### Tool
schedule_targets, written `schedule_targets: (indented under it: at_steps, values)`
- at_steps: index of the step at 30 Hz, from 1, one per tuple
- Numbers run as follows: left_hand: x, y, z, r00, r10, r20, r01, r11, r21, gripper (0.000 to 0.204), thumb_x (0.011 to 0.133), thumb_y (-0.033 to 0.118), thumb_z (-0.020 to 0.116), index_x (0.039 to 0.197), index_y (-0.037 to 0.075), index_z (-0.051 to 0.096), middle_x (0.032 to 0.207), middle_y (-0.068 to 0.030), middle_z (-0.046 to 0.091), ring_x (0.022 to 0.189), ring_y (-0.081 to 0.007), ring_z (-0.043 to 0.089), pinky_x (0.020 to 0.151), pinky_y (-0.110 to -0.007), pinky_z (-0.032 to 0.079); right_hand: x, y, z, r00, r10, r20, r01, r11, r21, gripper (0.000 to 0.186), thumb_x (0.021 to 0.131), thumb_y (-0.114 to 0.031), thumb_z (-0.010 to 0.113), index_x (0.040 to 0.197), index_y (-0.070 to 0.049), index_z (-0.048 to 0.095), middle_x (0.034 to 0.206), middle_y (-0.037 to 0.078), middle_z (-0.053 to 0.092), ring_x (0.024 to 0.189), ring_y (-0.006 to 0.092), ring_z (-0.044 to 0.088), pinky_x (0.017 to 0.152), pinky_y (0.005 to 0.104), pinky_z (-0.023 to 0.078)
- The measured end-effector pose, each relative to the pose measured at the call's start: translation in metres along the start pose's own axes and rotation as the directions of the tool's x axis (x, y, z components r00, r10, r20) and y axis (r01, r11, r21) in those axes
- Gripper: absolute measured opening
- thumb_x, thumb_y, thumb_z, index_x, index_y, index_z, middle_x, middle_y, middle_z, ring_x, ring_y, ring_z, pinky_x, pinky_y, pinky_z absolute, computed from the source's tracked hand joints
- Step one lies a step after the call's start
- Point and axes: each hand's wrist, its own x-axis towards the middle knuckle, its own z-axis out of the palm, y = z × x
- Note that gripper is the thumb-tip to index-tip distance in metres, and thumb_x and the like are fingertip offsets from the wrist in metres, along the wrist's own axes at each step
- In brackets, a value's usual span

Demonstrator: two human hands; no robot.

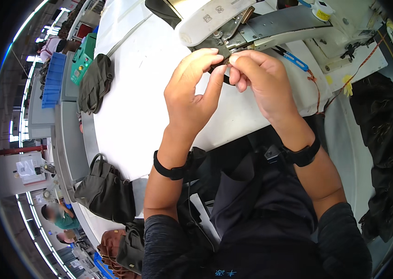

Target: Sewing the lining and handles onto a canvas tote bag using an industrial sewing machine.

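My two hands meet beneath the head of a white sewing machine (208,21). My left hand (189,90) has its thumb and index finger closed round the near edge of a small dark piece (226,54), apparently fabric or leather. My right hand (266,79) pinches the same piece from the other side, its remaining fingers curled under. Most of the piece is hidden by the fingertips and the machine, so its full shape cannot be made out. Just right of my right hand, blue-handled thread snips (294,59) lie by the machine bed, tied to an orange-brown cord (318,90).
A white worktable (131,107) spreads leftward, with a dark green bag (96,83) at its far left edge and another dark bag (106,190) nearer. Brown bags (112,246) sit lower left. Dark material (382,139) hangs at the right. A thread spool (322,10) stands on the machine.
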Motion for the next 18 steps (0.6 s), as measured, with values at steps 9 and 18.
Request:
schedule_targets:
  at_steps: [9,18]
  values:
    - [0.017,0.006,-0.007,0.973,0.194,0.125,-0.228,0.893,0.388,0.016,0.090,0.008,0.080,0.105,0.007,0.076,0.098,-0.0068,0.078,0.081,-0.0239,0.075,0.072,-0.033,0.060,0.001,0.000,0.012,0.986,-0.165,-0.014,0.159,0.966,-0.204,0.019,0.099,-0.013,0.064,0.095,0.002,0.075,0.077,0.000,0.071,0.068,0.0022,0.056,0.060,0.0222,0.044]
    - [0.031,0.014,-0.011,0.964,0.148,0.221,-0.231,0.877,0.422,0.012,0.092,0.009,0.078,0.103,0.007,0.077,0.098,-0.0075,0.079,0.081,-0.0245,0.075,0.071,-0.033,0.059,0.000,0.002,0.009,0.993,-0.114,-0.034,0.105,0.972,-0.210,0.018,0.100,-0.014,0.065,0.095,-0.001,0.077,0.078,0.001,0.071,0.067,0.0045,0.059,0.062,0.0226,0.048]
